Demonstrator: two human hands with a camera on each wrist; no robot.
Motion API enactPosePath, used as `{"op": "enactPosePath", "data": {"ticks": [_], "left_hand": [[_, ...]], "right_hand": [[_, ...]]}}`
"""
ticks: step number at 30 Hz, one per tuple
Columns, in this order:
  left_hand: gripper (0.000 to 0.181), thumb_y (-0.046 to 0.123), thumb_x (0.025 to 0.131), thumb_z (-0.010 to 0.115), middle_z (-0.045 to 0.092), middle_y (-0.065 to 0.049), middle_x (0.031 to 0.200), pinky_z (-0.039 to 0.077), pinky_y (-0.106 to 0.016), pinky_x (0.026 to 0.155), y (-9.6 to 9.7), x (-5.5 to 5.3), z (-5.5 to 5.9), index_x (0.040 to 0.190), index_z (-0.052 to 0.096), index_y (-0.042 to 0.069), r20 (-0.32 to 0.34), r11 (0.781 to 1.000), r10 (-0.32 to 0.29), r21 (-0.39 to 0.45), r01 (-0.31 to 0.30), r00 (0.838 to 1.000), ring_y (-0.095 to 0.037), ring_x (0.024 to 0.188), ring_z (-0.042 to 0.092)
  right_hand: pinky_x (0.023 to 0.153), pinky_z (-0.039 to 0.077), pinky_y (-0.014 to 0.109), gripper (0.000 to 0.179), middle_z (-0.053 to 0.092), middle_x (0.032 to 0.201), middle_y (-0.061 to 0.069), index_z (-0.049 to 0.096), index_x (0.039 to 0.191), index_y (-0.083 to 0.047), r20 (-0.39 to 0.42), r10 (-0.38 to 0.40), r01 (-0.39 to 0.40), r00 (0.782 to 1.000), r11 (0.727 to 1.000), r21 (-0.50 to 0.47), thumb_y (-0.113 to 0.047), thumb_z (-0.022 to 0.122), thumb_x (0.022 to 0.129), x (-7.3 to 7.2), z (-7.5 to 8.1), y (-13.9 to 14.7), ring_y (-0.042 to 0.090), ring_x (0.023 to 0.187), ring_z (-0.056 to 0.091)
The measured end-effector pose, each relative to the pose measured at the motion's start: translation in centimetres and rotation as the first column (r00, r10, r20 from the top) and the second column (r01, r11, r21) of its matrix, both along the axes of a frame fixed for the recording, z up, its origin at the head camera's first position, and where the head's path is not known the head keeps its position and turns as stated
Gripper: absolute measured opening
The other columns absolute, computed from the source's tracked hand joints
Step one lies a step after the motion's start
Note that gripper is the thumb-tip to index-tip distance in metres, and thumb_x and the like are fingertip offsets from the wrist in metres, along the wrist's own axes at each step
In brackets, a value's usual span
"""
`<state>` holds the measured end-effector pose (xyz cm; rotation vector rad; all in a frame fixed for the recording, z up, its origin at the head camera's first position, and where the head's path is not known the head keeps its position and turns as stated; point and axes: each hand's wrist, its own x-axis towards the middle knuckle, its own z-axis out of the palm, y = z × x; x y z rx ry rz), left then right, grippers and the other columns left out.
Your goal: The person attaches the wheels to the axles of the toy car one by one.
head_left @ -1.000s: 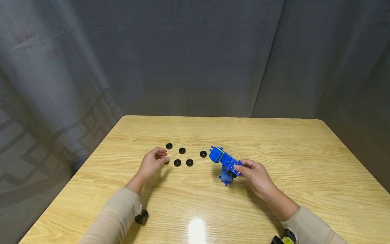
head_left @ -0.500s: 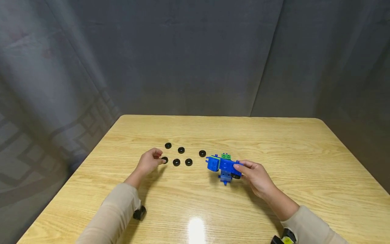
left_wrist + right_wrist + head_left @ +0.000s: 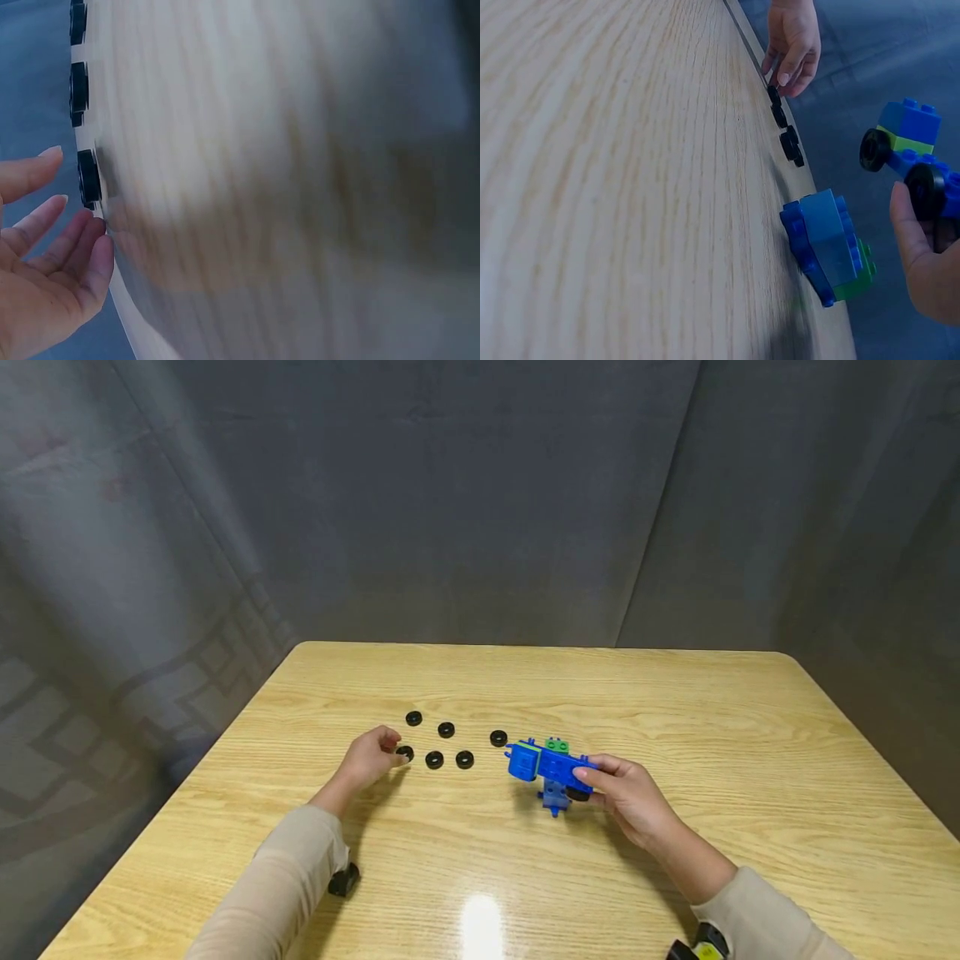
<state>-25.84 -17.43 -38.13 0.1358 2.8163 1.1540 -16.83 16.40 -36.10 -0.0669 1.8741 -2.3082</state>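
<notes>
Positions are read in the head view, on a clock face centred on the blue toy vehicle (image 3: pixel 558 767), twelve toward the curtain (image 3: pixel 480 502). The vehicle is raised off the surface (image 3: pixel 675 727), its cab (image 3: pixel 522 762) pointing between nine and ten.

Right hand (image 3: pixel 630 797), between three and four: fingers and thumb closed on the vehicle's rear end. Left hand (image 3: pixel 367 760), at nine: fingers loosely bent, thumb parted from them, nothing visibly gripped. Its tips lie at the nearest wheel (image 3: pixel 406 752); actual contact cannot be confirmed.

Hazard one: the flat, smooth wheel. A pinch that catches only the rim would likely make it skid, probably toward its neighbour wheel (image 3: pixel 434 760) on the three o'clock side.

Hazard two: the one-ended hold. With the cab end unsupported, a push at the front could swing the vehicle in the fingers or work its blocks loose. In the right wrist view the thumb sits close to a fitted wheel (image 3: pixel 928 192); pressure there might shift it.

Hazard three: the stacked block piece (image 3: pixel 555 795), showing at six with its green block (image 3: pixel 557 746) at twelve. Lowering the vehicle straight down could strike and topple it.
</notes>
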Motion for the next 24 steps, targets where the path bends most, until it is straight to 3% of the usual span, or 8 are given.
{"op": "enactPosePath", "data": {"ticks": [9, 19, 24], "left_hand": [[0.035, 0.004, 0.074, 0.064, 0.054, -0.018, 0.099, 0.042, -0.04, 0.078, 0.39, -0.11, -0.02, 0.105, 0.051, -0.005, -0.005, 0.999, -0.041, -0.032, 0.041, 0.999, -0.031, 0.094, 0.05], [0.036, 0.0, 0.072, 0.066, 0.055, -0.016, 0.094, 0.043, -0.038, 0.075, 0.72, -0.5, 0.0, 0.104, 0.051, -0.006, -0.015, 0.993, -0.063, -0.101, 0.062, 0.998, -0.028, 0.089, 0.051], [0.034, 0.0, 0.072, 0.066, 0.055, -0.015, 0.093, 0.042, -0.039, 0.077, 0.65, -0.49, 0.0, 0.103, 0.052, -0.006, -0.03, 0.986, -0.082, -0.149, 0.077, 0.996, -0.029, 0.089, 0.051]], "right_hand": [[0.065, 0.047, 0.022, 0.014, 0.058, 0.081, 0.0, 0.059, 0.08, -0.011, -0.02, 0.018, -0.019, 1.0, 0.999, -0.049, 0.003, 0.058, 0.077, 0.1, -0.19, 0.24, 0.009, 0.073, 0.056], [0.065, 0.043, 0.018, 0.019, 0.055, 0.083, -0.001, 0.06, 0.081, -0.016, -0.027, -0.023, 0.022, 0.999, 1.0, -0.012, 0.003, 0.058, 0.077, 0.26, 0.01, 0.1, 0.008, 0.076, 0.052], [0.068, 0.043, 0.021, 0.014, 0.056, 0.085, -0.002, 0.06, 0.083, -0.015, -0.038, -0.005, 0.005, 0.999, 1.0, 0.01, -0.002, 0.057, 0.08, 0.16, 0.22, 0.19, 0.008, 0.078, 0.051]]}}
